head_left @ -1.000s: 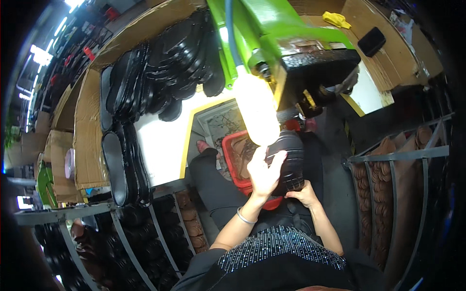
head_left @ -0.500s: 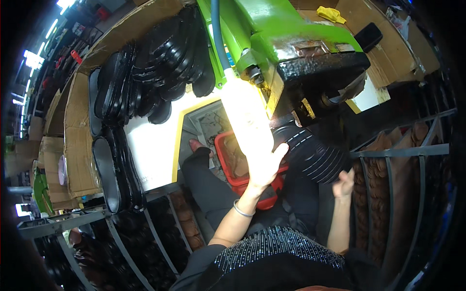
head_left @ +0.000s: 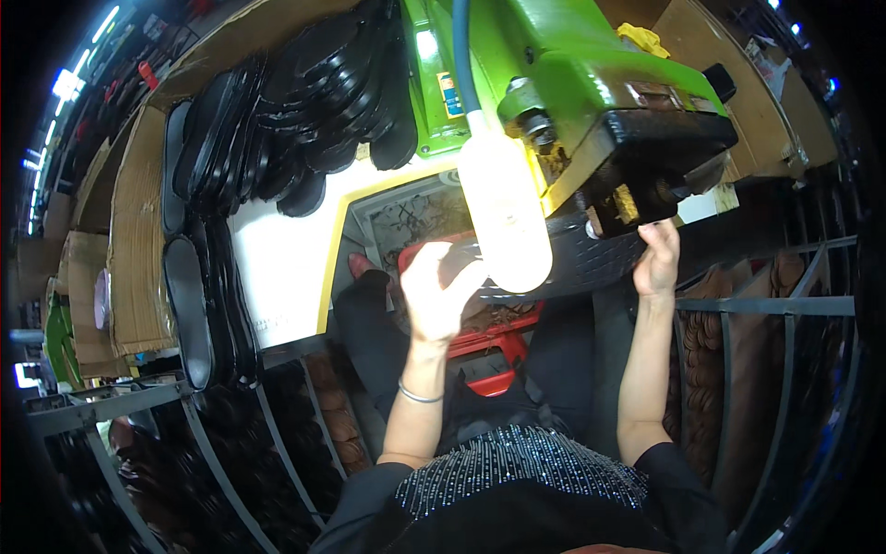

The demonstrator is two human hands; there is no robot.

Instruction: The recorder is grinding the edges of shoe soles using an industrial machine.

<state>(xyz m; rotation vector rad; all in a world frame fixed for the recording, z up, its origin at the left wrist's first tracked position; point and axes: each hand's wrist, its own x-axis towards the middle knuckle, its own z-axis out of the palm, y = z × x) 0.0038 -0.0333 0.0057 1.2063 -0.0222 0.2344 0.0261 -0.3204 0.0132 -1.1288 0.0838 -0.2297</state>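
A black ridged shoe sole (head_left: pixel 591 262) lies crosswise under the head of a green machine (head_left: pixel 572 55), between my two hands. My left hand (head_left: pixel 434 294) grips its left end, with the thumb stretched toward the lamp. At the sole's right end my right hand (head_left: pixel 656 260) has its fingers closed on the edge, just below the machine's black front housing (head_left: pixel 660 152). A glowing tube-shaped lamp (head_left: pixel 506 208) hangs in front and hides part of the sole. The spot where the sole meets the machine is partly covered.
Stacked black soles (head_left: pixel 323 102) fill the left of the white table (head_left: pixel 277 277), beside a cardboard box wall (head_left: pixel 143 240). Below the hands sits a red bin (head_left: pixel 494 337) with scraps. Metal racks (head_left: pixel 766 305) holding brown and black soles stand on both sides.
The sole has swung from a slant near my right leg to lying level under the machine. My left hand has moved left to its end; my right hand has risen and taken hold. The view has shifted slightly.
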